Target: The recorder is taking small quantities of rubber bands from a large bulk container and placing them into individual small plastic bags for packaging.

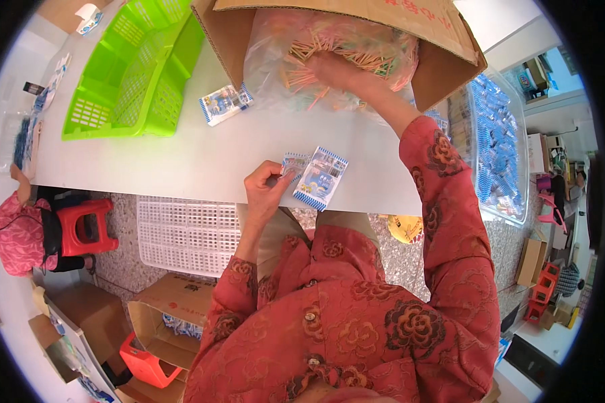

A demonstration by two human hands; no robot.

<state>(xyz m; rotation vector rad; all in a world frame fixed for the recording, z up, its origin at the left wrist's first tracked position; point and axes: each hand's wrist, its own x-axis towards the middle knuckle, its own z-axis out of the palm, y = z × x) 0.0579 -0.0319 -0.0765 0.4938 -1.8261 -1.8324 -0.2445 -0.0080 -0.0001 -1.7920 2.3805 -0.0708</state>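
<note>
My left hand (265,187) is at the table's near edge, thumb and fingers pinching a small blue-and-white packet (294,162). Right beside it lies a larger blue-and-white packet (321,178), tilted on the table and partly over its edge. My right arm stretches forward into an open cardboard box (444,50). Inside is a clear plastic bag (265,64) full of thin pink, orange and green sticks (376,60). Among these sticks rests my right hand (331,71); its fingertips are hidden. Another packet (225,104) lies flat left of the box.
A bright green basket (163,101) stands on the table (215,158) at the far left. To the right, a clear bin (523,195) holds many small blue packets. Under the table edge is a white crate (188,235). Another person (25,228) works at the left, near a red stool (87,225).
</note>
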